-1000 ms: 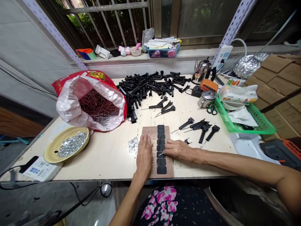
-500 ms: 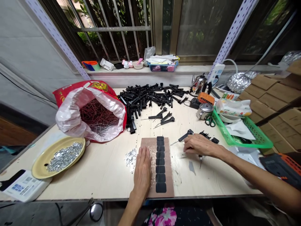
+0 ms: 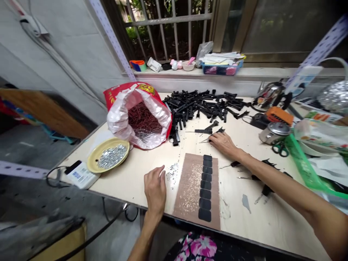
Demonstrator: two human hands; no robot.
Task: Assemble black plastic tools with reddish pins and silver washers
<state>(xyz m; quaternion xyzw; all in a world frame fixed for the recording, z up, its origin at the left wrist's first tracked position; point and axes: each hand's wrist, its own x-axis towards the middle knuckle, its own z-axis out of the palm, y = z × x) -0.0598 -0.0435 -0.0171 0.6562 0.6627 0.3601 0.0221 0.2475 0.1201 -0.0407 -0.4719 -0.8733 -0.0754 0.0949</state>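
In the head view, we find the tool (image 3: 220,131) at the right hand's (image 3: 224,144) ten o'clock, axis eight-to-two; its fingers curl there, grip unclear. Our left hand (image 3: 155,187), loosely half-open, visibly empty, lies farther off, at the tool's eight o'clock.

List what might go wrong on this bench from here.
Pricked finger: the right hand is down among black-handled tools with thin metal shafts, so a careless grip could meet a tip.
Scattering: loose silvery bits lie right beside the left hand; a sideways sweep might spread them.
Spill: the brown board reaches the front edge of the table, so a nudge could send pale specks off.
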